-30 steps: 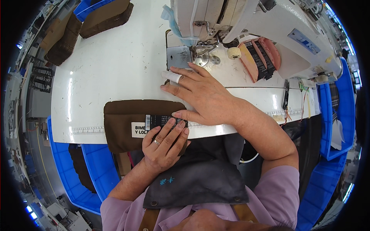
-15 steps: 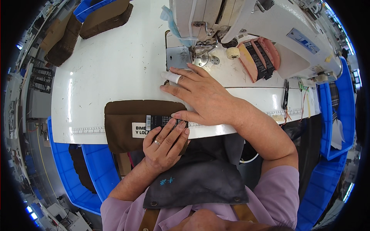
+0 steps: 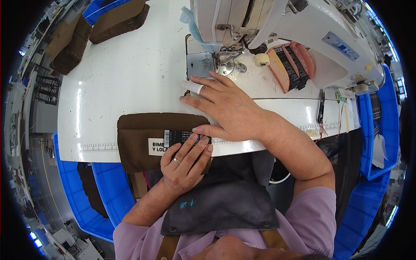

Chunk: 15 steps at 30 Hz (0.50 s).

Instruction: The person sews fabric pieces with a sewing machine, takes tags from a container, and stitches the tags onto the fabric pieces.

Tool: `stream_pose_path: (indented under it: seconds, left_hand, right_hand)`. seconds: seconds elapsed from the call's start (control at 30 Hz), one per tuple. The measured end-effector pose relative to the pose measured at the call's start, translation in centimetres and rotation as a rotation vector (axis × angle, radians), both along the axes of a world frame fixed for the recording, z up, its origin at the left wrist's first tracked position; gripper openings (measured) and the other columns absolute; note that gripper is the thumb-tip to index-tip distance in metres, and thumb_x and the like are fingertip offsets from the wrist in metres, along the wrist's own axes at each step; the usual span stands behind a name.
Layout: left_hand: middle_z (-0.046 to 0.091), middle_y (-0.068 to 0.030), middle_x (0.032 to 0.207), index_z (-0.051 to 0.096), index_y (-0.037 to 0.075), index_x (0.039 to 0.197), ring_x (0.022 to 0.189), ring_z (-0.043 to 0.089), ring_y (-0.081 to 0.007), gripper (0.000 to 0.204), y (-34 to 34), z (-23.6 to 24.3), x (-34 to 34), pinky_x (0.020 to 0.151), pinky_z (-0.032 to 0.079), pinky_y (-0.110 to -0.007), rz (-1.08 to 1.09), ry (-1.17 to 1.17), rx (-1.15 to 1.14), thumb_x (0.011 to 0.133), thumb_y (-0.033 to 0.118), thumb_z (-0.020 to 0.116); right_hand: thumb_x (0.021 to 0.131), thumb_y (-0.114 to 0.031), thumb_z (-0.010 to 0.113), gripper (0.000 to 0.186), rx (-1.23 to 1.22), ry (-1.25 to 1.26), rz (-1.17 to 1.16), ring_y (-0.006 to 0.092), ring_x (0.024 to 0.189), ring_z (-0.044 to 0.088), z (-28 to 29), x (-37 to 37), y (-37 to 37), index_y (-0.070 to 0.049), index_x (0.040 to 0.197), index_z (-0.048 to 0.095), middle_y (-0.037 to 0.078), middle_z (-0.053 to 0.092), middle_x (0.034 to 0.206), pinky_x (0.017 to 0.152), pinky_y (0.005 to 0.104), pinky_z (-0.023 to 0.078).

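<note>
A brown padded fabric pouch (image 3: 138, 123) lies across the front edge of the white table, with a white patch on its face and a black printed label (image 3: 175, 136) on top. My left hand (image 3: 184, 167) holds the pouch's right part, its fingers over the label and pouch and its thumb hidden. My right hand (image 3: 229, 106) is open, palm down. Its thumb tip touches the label, while its other fingers spread toward the sewing machine's metal plate (image 3: 200, 65). A white wrap covers one of those fingers.
The sewing machine (image 3: 299, 26) stands at the far right. Pink pieces with black labels (image 3: 291, 67) lie under its arm, and black thread snips (image 3: 321, 106) rest nearer. Brown padded pieces (image 3: 119, 21) sit far left. Blue bins (image 3: 115, 186) flank the table's front.
</note>
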<state>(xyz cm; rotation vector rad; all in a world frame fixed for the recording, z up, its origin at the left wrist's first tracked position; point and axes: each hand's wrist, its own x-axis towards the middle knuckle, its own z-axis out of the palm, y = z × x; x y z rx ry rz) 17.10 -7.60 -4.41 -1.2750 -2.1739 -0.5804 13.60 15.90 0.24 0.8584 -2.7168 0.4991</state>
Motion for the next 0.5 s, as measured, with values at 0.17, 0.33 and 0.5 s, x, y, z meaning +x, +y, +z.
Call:
stream_pose_path:
  seconds: [0.17, 0.33, 0.5]
  left_hand:
    - [0.076, -0.0002, 0.122, 0.077, 0.016, 0.111, 0.121, 0.070, -0.0183, 0.023, 0.03, -0.11, 0.03, 0.108, 0.041, -0.036, 0.001, -0.007, 0.009, 0.089, 0.016, 0.073]
    - [0.076, -0.0002, 0.122, 0.077, 0.016, 0.111, 0.121, 0.070, -0.0183, 0.022, 0.08, -0.09, 0.03, 0.108, 0.041, -0.036, 0.002, 0.000, 0.010, 0.089, 0.015, 0.073]
    - [0.076, -0.0004, 0.122, 0.077, 0.016, 0.111, 0.122, 0.070, -0.0182, 0.022, 0.06, -0.10, -0.02, 0.109, 0.040, -0.036, 0.000, -0.002, 0.009, 0.089, 0.015, 0.073]
  right_hand:
    - [0.094, -0.046, 0.066, 0.064, 0.013, -0.020, 0.006, 0.0378, 0.144, 0.045, 0.07, -0.01, 0.05, -0.009, 0.145, 0.055, 0.020, 0.060, 0.133, 0.121, 0.0569, 0.030]
    - [0.093, -0.048, 0.067, 0.062, -0.019, 0.033, -0.004, 0.0358, 0.142, 0.048, -0.17, -0.03, -0.11, -0.006, 0.138, 0.062, 0.018, 0.066, 0.123, 0.123, 0.0551, 0.028]
    - [0.093, -0.048, 0.067, 0.062, -0.018, 0.020, -0.006, 0.0356, 0.143, 0.048, -0.14, -0.03, -0.09, -0.006, 0.139, 0.062, 0.018, 0.066, 0.123, 0.123, 0.0549, 0.028]
